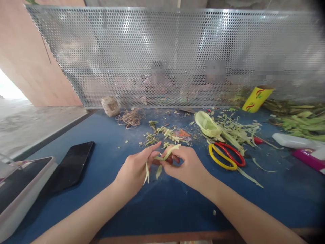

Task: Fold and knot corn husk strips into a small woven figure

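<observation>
A perforated metal screen [177, 57] stood across the far edge of the blue tabletop [162, 203], filling the view from ten o'clock to two o'clock; blurred figures showed behind it. At eight o'clock a white-framed tablet-like device [22, 189] lay at the tabletop's left edge, and just beside it, towards nine o'clock, lay a black phone [72, 166] with its screen dark. At two to three o'clock a heap of green leaves [302, 122] was piled on the right side, with a yellow roll [256, 99] tilted against the screen behind it. Nearer the centre, at one o'clock, a pale green folded leaf [208, 124] rested on a scatter of cut leaf strips [238, 132]. Scissors with one yellow and one red handle [225, 156] lay flat just right of the hands, touching those strips. At eleven o'clock a loose coil of twine [130, 118] sat near the screen, with a small woven cube [110, 105] just beside it. Small leaf trimmings [162, 135] lay at twelve o'clock, just beyond the hands.

At the centre, the left hand [135, 169] and the right hand [186, 166] met fingertip to fingertip above the tabletop. Both were pinched closed on a narrow pale green leaf strip [170, 151], whose upper end pointed towards one o'clock between the fingers, while two loose ends hung down below the left hand's fingers.
</observation>
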### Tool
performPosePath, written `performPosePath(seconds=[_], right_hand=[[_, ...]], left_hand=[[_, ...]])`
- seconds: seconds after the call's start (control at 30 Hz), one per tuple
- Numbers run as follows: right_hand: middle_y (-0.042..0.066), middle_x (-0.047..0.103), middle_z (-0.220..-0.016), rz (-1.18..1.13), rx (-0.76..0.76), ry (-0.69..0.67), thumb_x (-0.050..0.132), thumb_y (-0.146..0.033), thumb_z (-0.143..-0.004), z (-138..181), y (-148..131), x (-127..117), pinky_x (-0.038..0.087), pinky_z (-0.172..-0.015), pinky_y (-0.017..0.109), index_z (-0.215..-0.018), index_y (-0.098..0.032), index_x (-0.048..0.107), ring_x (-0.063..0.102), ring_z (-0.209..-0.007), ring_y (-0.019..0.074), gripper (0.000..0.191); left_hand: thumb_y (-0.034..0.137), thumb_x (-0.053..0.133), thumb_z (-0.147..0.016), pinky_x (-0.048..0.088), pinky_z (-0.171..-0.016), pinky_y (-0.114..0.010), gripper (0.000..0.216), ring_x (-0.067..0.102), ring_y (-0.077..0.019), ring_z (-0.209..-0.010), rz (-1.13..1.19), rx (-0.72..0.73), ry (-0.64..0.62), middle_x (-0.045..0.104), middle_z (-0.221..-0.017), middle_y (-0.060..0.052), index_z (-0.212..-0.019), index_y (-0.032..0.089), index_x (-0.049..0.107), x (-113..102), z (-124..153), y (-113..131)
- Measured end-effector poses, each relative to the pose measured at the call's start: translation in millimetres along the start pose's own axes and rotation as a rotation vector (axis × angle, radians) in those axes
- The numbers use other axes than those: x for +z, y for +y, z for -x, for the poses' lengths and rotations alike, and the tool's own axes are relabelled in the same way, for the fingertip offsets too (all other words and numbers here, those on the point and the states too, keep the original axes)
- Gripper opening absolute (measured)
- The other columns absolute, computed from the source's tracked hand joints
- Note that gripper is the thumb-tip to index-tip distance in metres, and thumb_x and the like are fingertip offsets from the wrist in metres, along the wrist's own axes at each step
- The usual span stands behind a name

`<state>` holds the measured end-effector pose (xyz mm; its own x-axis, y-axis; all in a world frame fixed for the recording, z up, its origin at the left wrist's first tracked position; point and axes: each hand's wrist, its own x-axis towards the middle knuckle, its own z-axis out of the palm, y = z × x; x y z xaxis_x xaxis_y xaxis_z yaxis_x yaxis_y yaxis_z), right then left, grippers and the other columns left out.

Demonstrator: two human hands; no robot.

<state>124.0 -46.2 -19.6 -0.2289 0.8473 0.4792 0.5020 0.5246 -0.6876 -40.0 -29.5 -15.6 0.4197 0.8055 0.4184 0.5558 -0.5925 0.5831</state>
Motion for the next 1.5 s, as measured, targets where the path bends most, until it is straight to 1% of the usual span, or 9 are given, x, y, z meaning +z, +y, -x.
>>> performPosePath(seconds=[0.13, 0.27, 0.37, 0.43, 0.6, 0.87, 1.07, 1.3, 1.5], right_hand=[[-0.006, 0.042, -0.054, -0.053, 0.024, -0.039, 0.054, -0.018, -0.070, 0, 1, -3, 0.033, -0.052, 0.020, -0.058, -0.018, 0.045, 0.038, -0.052, 0.0075, 0.015], [-0.006, 0.045, -0.054, -0.121, 0.086, -0.012, 0.057, -0.020, -0.070, -2, 2, -7, 0.033, -0.050, 0.019, -0.060, -0.019, 0.046, 0.040, -0.051, 0.0074, 0.014], [-0.005, 0.048, -0.056, -0.191, 0.136, -0.042, 0.056, -0.024, -0.073, -3, 2, -10, 0.035, -0.050, 0.019, -0.066, -0.018, 0.052, 0.042, -0.052, 0.0078, 0.010], [-0.004, 0.049, -0.058, -0.247, 0.168, -0.116, 0.058, -0.026, -0.073, -4, 2, -11, 0.035, -0.050, 0.020, -0.070, -0.019, 0.054, 0.043, -0.054, 0.0084, 0.009], [-0.004, 0.046, -0.058, -0.291, 0.257, -0.144, 0.062, -0.031, -0.070, -3, -1, -11, 0.035, -0.051, 0.021, -0.070, -0.018, 0.052, 0.043, -0.054, 0.0090, 0.016], [-0.004, 0.047, -0.062, -0.460, 0.261, -0.202, 0.057, -0.021, -0.073, -3, 1, -12, 0.037, -0.053, 0.019, -0.068, -0.018, 0.048, 0.044, -0.057, 0.0079, 0.010], [-0.002, 0.051, -0.067, -0.394, 0.217, -0.130, 0.059, -0.034, -0.075, -6, 6, -21, 0.037, -0.052, 0.021, -0.080, -0.019, 0.058, 0.045, -0.057, 0.0087, 0.015], [0.000, 0.057, -0.067, -0.311, 0.173, -0.040, 0.061, -0.029, -0.073, -4, 5, -18, 0.040, -0.054, 0.024, -0.072, -0.019, 0.063, 0.050, -0.059, 0.0110, 0.011], [0.000, 0.061, -0.063, -0.225, 0.192, -0.043, 0.061, -0.025, -0.073, -6, -1, -20, 0.041, -0.055, 0.024, -0.067, -0.018, 0.063, 0.053, -0.060, 0.0120, 0.010]], left_hand=[[0.033, 0.037, -0.086, 0.049, -0.055, -0.022, 0.038, 0.061, -0.0126, -0.051, 0.114, -0.107, -0.035, 0.067, -0.062, -0.002, -0.108, 0.013, 0.061, -5, -5, 4], [0.032, 0.047, -0.082, 0.052, -0.057, -0.025, 0.035, 0.062, -0.0139, -0.056, 0.482, -0.266, -0.148, 0.068, -0.066, -0.002, -0.109, 0.013, 0.059, -7, -8, 11], [0.022, 0.067, -0.066, 0.053, -0.062, -0.026, 0.063, 0.064, -0.0155, -0.065, 0.695, -0.325, -0.212, 0.067, -0.070, 0.000, -0.124, 0.019, 0.043, -5, -8, 12], [0.017, 0.071, -0.061, 0.053, -0.058, -0.024, 0.079, 0.063, -0.0138, -0.059, 0.749, -0.365, -0.194, 0.064, -0.062, 0.004, -0.131, 0.021, 0.033, -3, -8, 11], [0.012, 0.072, -0.058, 0.048, -0.047, -0.020, 0.088, 0.062, -0.0130, -0.052, 0.797, -0.406, -0.154, 0.060, -0.055, 0.006, -0.132, 0.019, 0.026, -1, -8, 14], [0.013, 0.068, -0.064, 0.050, -0.059, -0.023, 0.072, 0.062, -0.0119, -0.058, 0.783, -0.417, -0.302, 0.062, -0.057, 0.006, -0.127, 0.017, 0.034, -4, -5, 11], [0.015, 0.068, -0.062, 0.047, -0.054, -0.020, 0.037, 0.057, -0.0095, -0.055, 0.722, -0.372, -0.258, 0.058, -0.059, 0.005, -0.098, 0.015, 0.059, -5, -4, 13], [0.028, 0.063, -0.070, 0.040, -0.040, -0.017, 0.019, 0.058, -0.0118, -0.051, 0.644, -0.400, -0.251, 0.066, -0.061, -0.002, -0.082, 0.014, 0.066, -5, -6, 22], [0.027, 0.064, -0.069, 0.046, -0.049, -0.020, 0.012, 0.057, -0.0110, -0.050, 0.627, -0.413, -0.247, 0.062, -0.057, 0.000, -0.065, 0.015, 0.066, -4, -8, 22]])
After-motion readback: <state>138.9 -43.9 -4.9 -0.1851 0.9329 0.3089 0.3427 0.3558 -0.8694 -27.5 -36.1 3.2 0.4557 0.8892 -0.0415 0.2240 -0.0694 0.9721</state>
